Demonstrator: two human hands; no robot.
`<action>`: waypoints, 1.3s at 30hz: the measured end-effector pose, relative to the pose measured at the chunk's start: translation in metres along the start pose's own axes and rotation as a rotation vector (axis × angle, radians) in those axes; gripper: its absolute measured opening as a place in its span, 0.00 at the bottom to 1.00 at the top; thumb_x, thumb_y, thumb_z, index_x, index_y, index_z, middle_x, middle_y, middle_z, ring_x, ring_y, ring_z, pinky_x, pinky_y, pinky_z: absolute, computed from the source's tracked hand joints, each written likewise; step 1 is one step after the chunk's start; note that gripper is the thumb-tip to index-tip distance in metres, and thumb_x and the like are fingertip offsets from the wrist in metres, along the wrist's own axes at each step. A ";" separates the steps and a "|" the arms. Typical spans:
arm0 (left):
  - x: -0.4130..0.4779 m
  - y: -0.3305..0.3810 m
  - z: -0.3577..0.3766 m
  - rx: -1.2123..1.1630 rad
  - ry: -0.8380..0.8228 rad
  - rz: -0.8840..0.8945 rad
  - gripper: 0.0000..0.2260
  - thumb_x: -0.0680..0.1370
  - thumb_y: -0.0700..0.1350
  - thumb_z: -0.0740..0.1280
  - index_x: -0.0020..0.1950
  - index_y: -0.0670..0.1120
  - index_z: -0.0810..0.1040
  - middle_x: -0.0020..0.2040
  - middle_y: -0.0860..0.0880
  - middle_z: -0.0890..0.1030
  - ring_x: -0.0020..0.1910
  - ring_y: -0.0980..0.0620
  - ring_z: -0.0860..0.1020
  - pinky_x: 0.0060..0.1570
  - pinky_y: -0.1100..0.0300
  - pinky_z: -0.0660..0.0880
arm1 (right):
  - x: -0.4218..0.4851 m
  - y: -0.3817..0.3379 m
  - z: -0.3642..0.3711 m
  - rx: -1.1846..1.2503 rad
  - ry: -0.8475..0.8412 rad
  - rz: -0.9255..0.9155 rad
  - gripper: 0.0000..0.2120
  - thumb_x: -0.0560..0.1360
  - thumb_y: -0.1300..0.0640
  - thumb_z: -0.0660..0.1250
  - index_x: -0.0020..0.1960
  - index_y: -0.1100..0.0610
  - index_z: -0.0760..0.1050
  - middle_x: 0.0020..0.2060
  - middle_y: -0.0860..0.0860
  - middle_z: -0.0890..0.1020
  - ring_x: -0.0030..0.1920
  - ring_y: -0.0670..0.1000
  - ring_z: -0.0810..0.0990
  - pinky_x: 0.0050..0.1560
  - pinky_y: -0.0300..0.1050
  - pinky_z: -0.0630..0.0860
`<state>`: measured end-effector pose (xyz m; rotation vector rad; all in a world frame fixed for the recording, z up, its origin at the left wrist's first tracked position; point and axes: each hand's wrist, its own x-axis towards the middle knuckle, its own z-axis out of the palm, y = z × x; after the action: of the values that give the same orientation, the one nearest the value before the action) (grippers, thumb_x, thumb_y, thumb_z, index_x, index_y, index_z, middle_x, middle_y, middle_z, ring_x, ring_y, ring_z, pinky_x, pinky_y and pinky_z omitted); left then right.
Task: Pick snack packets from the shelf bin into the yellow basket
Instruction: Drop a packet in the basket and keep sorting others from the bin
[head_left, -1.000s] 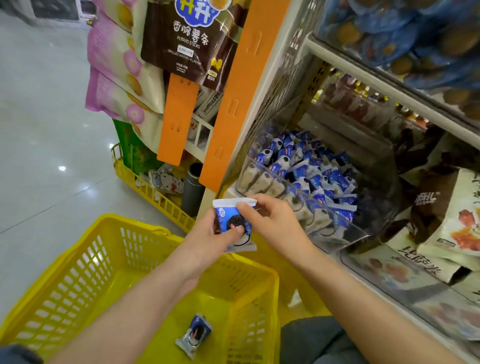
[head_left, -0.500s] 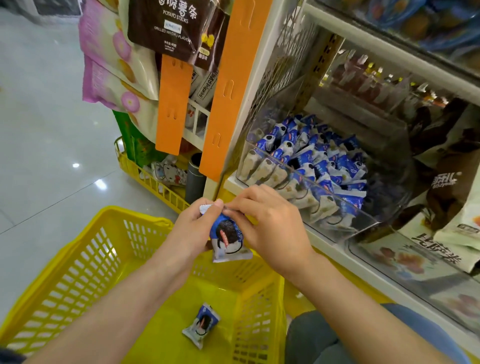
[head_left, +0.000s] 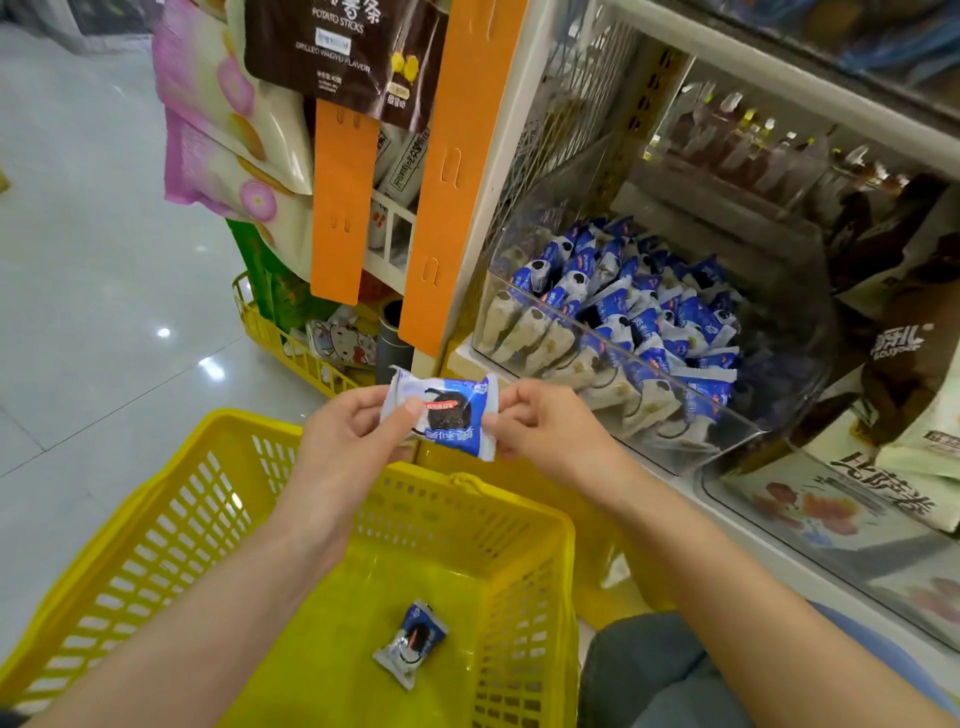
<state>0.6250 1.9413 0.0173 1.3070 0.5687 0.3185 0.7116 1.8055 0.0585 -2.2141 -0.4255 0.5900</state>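
Both hands meet just above the middle of the head view. The left hand (head_left: 353, 436) pinches the left end of a blue-and-white snack packet (head_left: 447, 410), thumb on the front and fingers curled behind. The right hand (head_left: 545, 431), at three o'clock from the packet, pinches the right end between its curled fingers and thumb. The packet is stretched flat between them, printed face toward the camera, its long side nearly level.

Directly below, at six o'clock from the packet, stands the yellow basket (head_left: 156, 530); the packet hangs over its far rim, apart from it. A second packet (head_left: 410, 642) lies tilted on the basket floor, near the right wall.

At two o'clock from the hands, the clear shelf bin (head_left: 691, 415) sits on the shelf, filled with a heap of packets (head_left: 649, 312) of the same blue and white. The right hand is just beside the bin's front corner, not touching it.

At twelve o'clock, two orange strips (head_left: 457, 171) hang down the shelf end, with a brown potato-stick bag (head_left: 337, 47) above them. At ten o'clock lies a pale tiled floor (head_left: 93, 291).
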 end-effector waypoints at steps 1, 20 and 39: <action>0.000 0.000 -0.001 -0.014 -0.008 0.009 0.03 0.76 0.46 0.66 0.49 0.51 0.78 0.42 0.53 0.85 0.42 0.59 0.82 0.36 0.69 0.77 | 0.001 0.000 0.001 0.066 -0.023 0.040 0.03 0.76 0.63 0.64 0.44 0.59 0.72 0.39 0.60 0.82 0.34 0.49 0.77 0.38 0.41 0.77; -0.006 0.001 -0.001 0.408 -0.060 0.310 0.07 0.77 0.45 0.65 0.39 0.54 0.76 0.32 0.55 0.81 0.34 0.62 0.79 0.27 0.69 0.73 | -0.006 -0.001 0.015 0.001 0.042 -0.380 0.07 0.74 0.56 0.68 0.39 0.46 0.76 0.35 0.43 0.81 0.38 0.43 0.81 0.39 0.40 0.79; -0.005 0.015 0.002 -0.087 -0.201 -0.468 0.28 0.81 0.59 0.45 0.46 0.41 0.77 0.42 0.42 0.81 0.37 0.47 0.79 0.32 0.58 0.77 | -0.017 -0.003 0.014 -0.294 0.240 -0.715 0.03 0.72 0.56 0.70 0.44 0.55 0.81 0.42 0.47 0.81 0.46 0.44 0.77 0.47 0.43 0.75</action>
<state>0.6233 1.9405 0.0333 1.0689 0.6615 -0.1712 0.6893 1.8072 0.0575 -2.1565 -1.1588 -0.1284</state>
